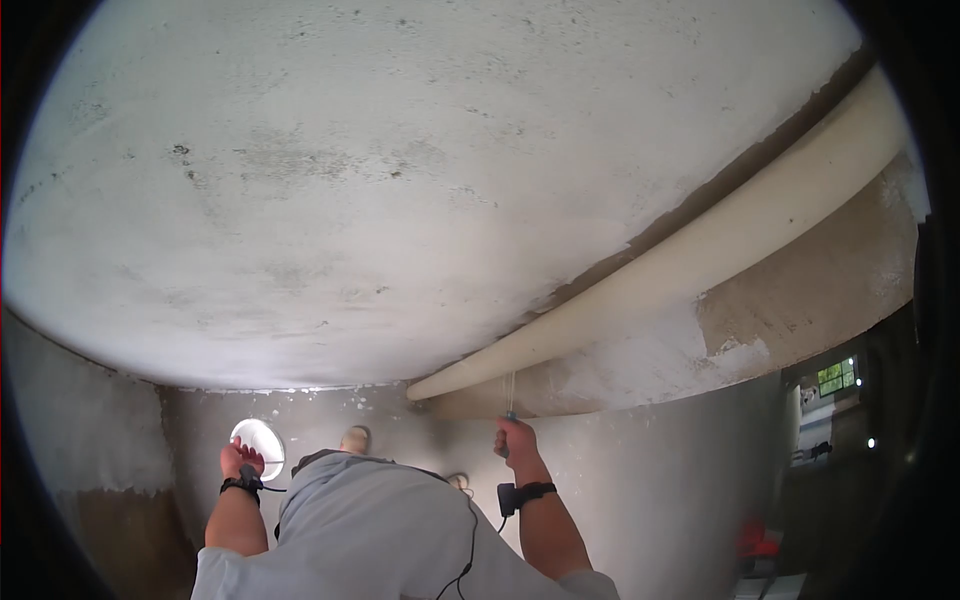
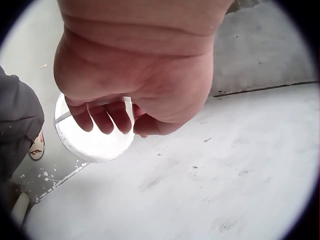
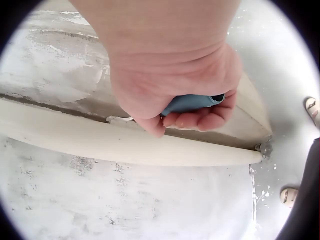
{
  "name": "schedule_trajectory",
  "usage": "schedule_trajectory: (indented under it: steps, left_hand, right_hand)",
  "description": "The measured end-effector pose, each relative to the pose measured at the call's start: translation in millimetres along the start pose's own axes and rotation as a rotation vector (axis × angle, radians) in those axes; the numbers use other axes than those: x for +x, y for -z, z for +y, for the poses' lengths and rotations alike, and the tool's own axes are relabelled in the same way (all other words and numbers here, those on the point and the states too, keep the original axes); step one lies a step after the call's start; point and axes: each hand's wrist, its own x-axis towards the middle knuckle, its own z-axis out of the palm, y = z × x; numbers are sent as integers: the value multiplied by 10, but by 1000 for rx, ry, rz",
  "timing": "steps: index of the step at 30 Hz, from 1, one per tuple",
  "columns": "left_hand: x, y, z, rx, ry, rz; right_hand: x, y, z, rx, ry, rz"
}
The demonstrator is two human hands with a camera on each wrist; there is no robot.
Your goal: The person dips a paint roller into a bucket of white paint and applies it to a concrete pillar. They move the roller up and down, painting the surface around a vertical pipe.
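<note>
My right hand (image 1: 516, 440) grips the blue handle (image 3: 192, 102) of what looks like a putty knife, fingers wrapped round it. Its thin blade (image 1: 510, 388) points at the wall beside the pale pipe (image 3: 125, 145). In the right wrist view most of the tool is hidden by the hand. My left hand (image 2: 135, 85) hangs with loosely curled fingers and nothing in them. Beneath it, in the left wrist view, stands a round white bucket (image 2: 95, 145); a thin grey bar (image 2: 63, 117) crosses its mouth.
A white-coated wall (image 1: 300, 250) with dark specks rises in front. The long pipe (image 1: 700, 230) runs along it, with bare brown patches (image 1: 800, 270) beside it. White splashes (image 2: 50, 177) dot the grey floor near the sandalled feet (image 3: 289, 196). A dim room opens at the far right.
</note>
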Motion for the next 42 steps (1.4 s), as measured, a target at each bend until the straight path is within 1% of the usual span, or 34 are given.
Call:
schedule_trajectory:
  steps: [1,3,9,13,16,18,22,26,28,30,33,35,37,40,42]
  left_hand:
    - [-20,-7,68,-7,-7,2]
    - [-44,-30,187,-65,23,103]
    - [33,-4,333,35,-42,103]
    - [167,22,327,100,-18,114]
    - [245,-15,311,69,4,105]
    - [241,-39,301,44,-1,77]
    - [87,-177,242,36,19,101]
    - [76,-260,137,-1,24,97]
    - [98,-273,90,-28,26,95]
    - [80,-289,63,-29,17,33]
    - [-21,-328,57,-28,5,34]
    - [-21,-280,71,-47,4,31]
    - [-27,-207,63,-66,4,31]
    - [-52,-72,28,-124,19,81]
    - [-56,32,-42,-165,-23,112]
  right_hand:
    - [16,-48,17,-3,0,-10]
    - [27,-87,97,-5,28,24]
    - [-25,-6,455,5,27,86]
    - [-241,177,758,18,6,197]
    - [-409,308,913,35,-29,237]
    - [-476,409,981,45,-47,226]
    - [-512,517,1074,56,-61,224]
    - [-475,438,1073,-9,-38,285]
    - [-451,427,1036,16,-29,243]
    - [-434,389,997,13,-28,243]
    - [-347,381,889,6,-30,222]
    - [-282,399,861,-1,-37,205]
    - [-217,382,796,22,-31,127]
    - [-115,321,705,14,-61,128]
    - [-45,303,654,10,-66,111]
